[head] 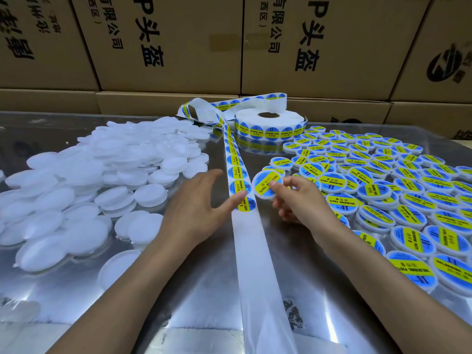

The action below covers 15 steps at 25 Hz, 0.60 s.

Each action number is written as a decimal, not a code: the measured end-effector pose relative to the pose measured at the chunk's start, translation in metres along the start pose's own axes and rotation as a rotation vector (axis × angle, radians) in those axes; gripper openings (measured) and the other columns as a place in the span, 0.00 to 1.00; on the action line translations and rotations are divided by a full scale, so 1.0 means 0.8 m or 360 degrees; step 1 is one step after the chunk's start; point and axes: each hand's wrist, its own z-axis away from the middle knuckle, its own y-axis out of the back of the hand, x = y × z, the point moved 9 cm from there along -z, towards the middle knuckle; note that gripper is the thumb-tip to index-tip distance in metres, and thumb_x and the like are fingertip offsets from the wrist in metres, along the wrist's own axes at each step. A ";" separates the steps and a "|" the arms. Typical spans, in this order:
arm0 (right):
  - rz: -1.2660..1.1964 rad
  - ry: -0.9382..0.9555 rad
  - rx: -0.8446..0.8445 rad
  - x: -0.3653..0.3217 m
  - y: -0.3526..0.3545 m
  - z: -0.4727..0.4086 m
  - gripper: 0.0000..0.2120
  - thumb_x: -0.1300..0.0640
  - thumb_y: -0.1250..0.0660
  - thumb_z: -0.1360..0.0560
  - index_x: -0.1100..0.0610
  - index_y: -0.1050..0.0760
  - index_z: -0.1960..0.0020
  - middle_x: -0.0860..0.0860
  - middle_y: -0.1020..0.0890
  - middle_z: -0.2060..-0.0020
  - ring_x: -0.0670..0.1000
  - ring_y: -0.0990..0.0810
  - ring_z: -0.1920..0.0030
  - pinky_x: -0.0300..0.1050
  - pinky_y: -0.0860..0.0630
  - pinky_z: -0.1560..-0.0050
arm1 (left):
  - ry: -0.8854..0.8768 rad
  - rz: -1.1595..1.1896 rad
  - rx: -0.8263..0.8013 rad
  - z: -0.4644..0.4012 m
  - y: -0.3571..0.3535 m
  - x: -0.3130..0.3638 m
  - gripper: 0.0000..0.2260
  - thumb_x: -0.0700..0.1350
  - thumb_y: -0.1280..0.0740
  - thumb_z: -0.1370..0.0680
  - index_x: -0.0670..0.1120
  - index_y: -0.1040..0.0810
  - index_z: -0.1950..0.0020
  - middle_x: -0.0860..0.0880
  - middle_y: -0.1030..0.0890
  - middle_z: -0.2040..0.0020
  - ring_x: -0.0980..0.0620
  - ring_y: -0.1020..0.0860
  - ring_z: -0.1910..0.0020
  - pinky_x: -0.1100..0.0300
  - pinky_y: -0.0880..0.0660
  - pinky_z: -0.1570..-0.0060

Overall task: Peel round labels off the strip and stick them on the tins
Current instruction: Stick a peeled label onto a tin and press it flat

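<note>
The right hand (297, 198) pinches a labelled tin (267, 184) between thumb and fingers, holding it tilted just right of the strip (240, 175). The left hand (198, 205) is spread with fingers relaxed, its thumb tip resting on the strip at the nearest label (246, 204), just left of the held tin.

Behind everything stands a wall of cardboard boxes (178, 42) printed with black characters. The shiny metal table (191, 290) carries the rest. On its left lies a heap of plain white tins (89, 175), overlapping one another. On its right the labelled tins (383, 180) lie in a wide spread, blue and yellow faces up. The strip runs from the far middle down toward the camera between the hands; past the nearest label it is bare white backing (258, 264). At the far end it loops back to the roll (269, 123), which lies flat beside the labelled spread.
</note>
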 end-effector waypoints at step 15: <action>0.0826 0.0572 0.0001 -0.013 -0.015 0.002 0.08 0.56 0.36 0.25 0.46 0.23 0.48 0.39 0.19 0.59 0.44 0.20 0.57 0.44 0.24 0.54 | 0.0460 -0.0784 -0.0344 0.005 -0.001 -0.075 0.25 0.64 0.42 0.24 0.43 0.29 0.41 0.44 0.26 0.40 0.41 0.29 0.39 0.50 0.30 0.43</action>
